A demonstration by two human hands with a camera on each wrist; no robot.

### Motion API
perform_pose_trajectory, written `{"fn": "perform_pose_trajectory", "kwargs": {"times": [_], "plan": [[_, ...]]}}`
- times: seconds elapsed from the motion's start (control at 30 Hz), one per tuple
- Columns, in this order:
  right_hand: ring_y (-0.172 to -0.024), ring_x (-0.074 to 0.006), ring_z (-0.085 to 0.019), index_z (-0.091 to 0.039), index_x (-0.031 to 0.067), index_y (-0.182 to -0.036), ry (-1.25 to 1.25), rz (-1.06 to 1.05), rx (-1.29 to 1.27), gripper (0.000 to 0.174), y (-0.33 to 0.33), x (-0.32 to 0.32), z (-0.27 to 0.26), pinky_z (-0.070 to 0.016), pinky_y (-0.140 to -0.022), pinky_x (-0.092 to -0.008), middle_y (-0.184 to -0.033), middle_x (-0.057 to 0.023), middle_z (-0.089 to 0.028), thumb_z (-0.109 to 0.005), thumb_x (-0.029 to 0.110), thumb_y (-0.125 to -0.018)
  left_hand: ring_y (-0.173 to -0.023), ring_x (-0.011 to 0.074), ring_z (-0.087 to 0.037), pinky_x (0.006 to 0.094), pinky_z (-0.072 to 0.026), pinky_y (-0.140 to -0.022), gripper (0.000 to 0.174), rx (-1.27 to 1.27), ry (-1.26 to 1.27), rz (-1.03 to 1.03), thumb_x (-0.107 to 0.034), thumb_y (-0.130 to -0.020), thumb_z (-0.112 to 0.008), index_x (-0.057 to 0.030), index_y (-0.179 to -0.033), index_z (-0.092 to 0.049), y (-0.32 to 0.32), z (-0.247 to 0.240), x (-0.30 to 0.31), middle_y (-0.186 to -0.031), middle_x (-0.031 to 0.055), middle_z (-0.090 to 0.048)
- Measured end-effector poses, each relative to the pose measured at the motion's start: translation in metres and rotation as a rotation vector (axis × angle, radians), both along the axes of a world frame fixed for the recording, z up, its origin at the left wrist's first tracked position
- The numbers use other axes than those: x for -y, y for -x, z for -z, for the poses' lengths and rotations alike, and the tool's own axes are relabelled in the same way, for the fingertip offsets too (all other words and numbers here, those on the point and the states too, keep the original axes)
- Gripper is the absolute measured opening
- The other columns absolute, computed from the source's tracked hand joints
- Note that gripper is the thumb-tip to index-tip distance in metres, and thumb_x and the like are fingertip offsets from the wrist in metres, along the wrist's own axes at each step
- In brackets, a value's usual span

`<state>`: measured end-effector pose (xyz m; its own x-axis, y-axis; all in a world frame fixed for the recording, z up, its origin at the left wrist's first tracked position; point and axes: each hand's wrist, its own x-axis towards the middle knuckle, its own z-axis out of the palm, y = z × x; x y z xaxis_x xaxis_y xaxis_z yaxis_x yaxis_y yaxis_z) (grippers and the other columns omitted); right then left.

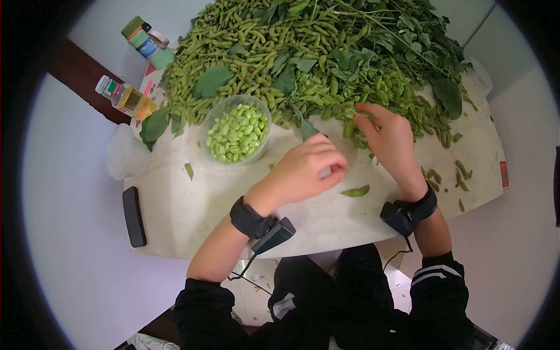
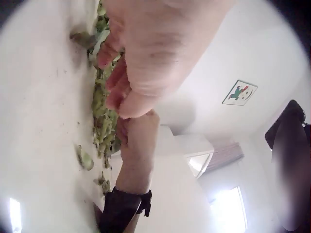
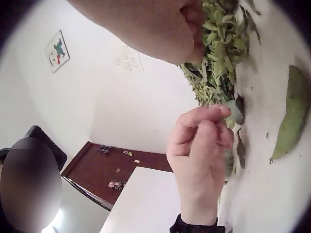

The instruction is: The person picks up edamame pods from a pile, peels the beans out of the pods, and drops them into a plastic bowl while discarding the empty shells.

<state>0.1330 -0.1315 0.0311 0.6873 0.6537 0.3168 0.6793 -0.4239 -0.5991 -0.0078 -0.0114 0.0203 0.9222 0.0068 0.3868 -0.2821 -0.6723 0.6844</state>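
Left of the clear tub (image 1: 263, 149) we are logging a phone (image 1: 134, 217) lying on the bench (image 1: 192, 224), presumably parked there to free the working side. The tub is holding shelled beans (image 1: 236, 133); we are judging it set close so that each bean is travelling only a short way. Just right of the tub we are observing the left grip (image 1: 303, 169), fingers and thumb curled inward, tips near together; whether a bean is sitting between them we are unable to tell. Farther right of the tub a loose pod (image 1: 356, 191) is lying apart. Beyond it, the right grip (image 1: 389, 137) is resting at the pod heap (image 1: 315, 87), thumb close under forefinger; any pinch is staying unclear. The heap is spreading behind and right of the tub, probably for easy picking.
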Motion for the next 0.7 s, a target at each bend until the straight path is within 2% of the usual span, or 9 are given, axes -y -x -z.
{"fn": "perform_pose_trajectory", "kwargs": {"times": [0.03,0.07,0.13,0.17,0.23,0.37,0.43,0.53,0.7], "plan": [[-0.049,-0.0223,-0.055,-0.062,0.0063,-0.096,-0.152,-0.051,-0.036,0.022,-0.001,0.0,0.002,-0.0421,-0.047,-0.0304,-0.06,-0.0103,-0.059,-0.057,0.021,-0.08,-0.08,0.0203,-0.051,0.0289,-0.0436,-0.067,0.011,0.027,-0.061,0.08,-0.004,-0.067,-0.062,-0.0057,-0.078,-0.06,0.001,0.0,0.001,-0.081,0.0041,-0.055],[-0.049,-0.0223,-0.055,-0.062,0.0063,-0.096,-0.155,-0.051,-0.036,0.022,-0.001,-0.001,0.002,-0.0421,-0.047,-0.0304,-0.06,-0.0103,-0.059,-0.057,0.021,-0.08,-0.08,0.0203,-0.051,0.0289,-0.0436,-0.067,0.011,0.027,-0.063,0.08,-0.004,-0.067,-0.062,-0.0057,-0.078,-0.06,0.002,-0.001,0.003,-0.081,0.0041,-0.055],[-0.04,-0.0086,-0.042,-0.059,0.004,-0.103,-0.327,-0.187,-0.433,0.024,0.0,-0.001,0.0,-0.0321,-0.04,-0.0225,-0.052,-0.0003,-0.051,-0.051,0.018,-0.086,-0.091,0.0249,-0.047,0.0329,-0.0417,-0.078,0.016,-0.063,-0.052,0.249,-0.004,-0.062,-0.063,-0.0061,-0.078,-0.062,0.004,-0.004,0.008,-0.091,0.0056,-0.055],[-0.04,-0.0086,-0.042,-0.059,0.004,-0.103,-0.328,-0.188,-0.433,0.024,0.002,0.0,-0.004,-0.0321,-0.04,-0.0225,-0.052,-0.0003,-0.051,-0.051,0.018,-0.086,-0.091,0.0249,-0.047,0.0329,-0.0417,-0.078,0.016,-0.063,-0.052,0.249,-0.004,-0.062,-0.063,-0.0061,-0.078,-0.062,0.004,-0.002,0.01,-0.091,0.0056,-0.055],[-0.042,-0.0022,-0.033,-0.055,0.0008,-0.108,-0.412,-0.208,-0.849,0.028,0.005,0.001,-0.012,-0.0249,-0.038,-0.0191,-0.051,0.0051,-0.042,-0.048,0.019,-0.088,-0.095,0.0251,-0.046,0.0328,-0.041,-0.08,0.017,-0.014,-0.088,0.357,-0.006,-0.061,-0.064,-0.0072,-0.078,-0.063,0.004,0.002,0.015,-0.098,0.0067,-0.054],[-0.04,-0.0028,-0.03,-0.051,-0.0008,-0.112,-0.411,-0.217,-0.956,0.032,0.001,0.0,-0.012,-0.0221,-0.037,-0.0191,-0.049,0.0047,-0.038,-0.048,0.021,-0.089,-0.095,0.0256,-0.046,0.0329,-0.0408,-0.081,0.017,0.007,-0.1,0.358,-0.006,-0.061,-0.063,-0.0063,-0.079,-0.064,0.006,0.0,0.017,-0.1,0.0073,-0.054],[-0.039,-0.0025,-0.025,-0.046,0.0013,-0.117,-0.397,-0.239,-1.181,0.035,-0.002,0.0,-0.009,-0.018,-0.035,-0.0186,-0.049,0.0056,-0.033,-0.042,0.024,-0.091,-0.094,0.0256,-0.046,0.0333,-0.0409,-0.081,0.017,-0.002,-0.139,0.304,-0.007,-0.062,-0.063,-0.004,-0.079,-0.063,0.006,0.0,0.016,-0.101,0.0071,-0.054],[-0.038,-0.0029,-0.024,-0.042,0.0031,-0.121,-0.407,-0.292,-1.283,0.035,-0.001,0.001,-0.01,-0.0182,-0.034,-0.0186,-0.048,0.0051,-0.031,-0.041,0.021,-0.091,-0.094,0.0245,-0.047,0.0326,-0.041,-0.08,0.016,-0.028,-0.121,0.278,-0.006,-0.062,-0.063,-0.0023,-0.077,-0.062,0.005,0.003,0.014,-0.1,0.0068,-0.054],[-0.039,-0.0038,-0.025,-0.033,0.0066,-0.128,-0.444,-0.258,-1.221,0.04,0.004,0.002,-0.011,-0.0189,-0.034,-0.0182,-0.051,0.004,-0.035,-0.041,0.015,-0.09,-0.09,0.0236,-0.05,0.0316,-0.0423,-0.077,0.018,-0.035,-0.077,0.209,-0.001,-0.068,-0.059,-0.0015,-0.085,-0.059,0.002,0.01,0.013,-0.096,0.0074,-0.053]]}}
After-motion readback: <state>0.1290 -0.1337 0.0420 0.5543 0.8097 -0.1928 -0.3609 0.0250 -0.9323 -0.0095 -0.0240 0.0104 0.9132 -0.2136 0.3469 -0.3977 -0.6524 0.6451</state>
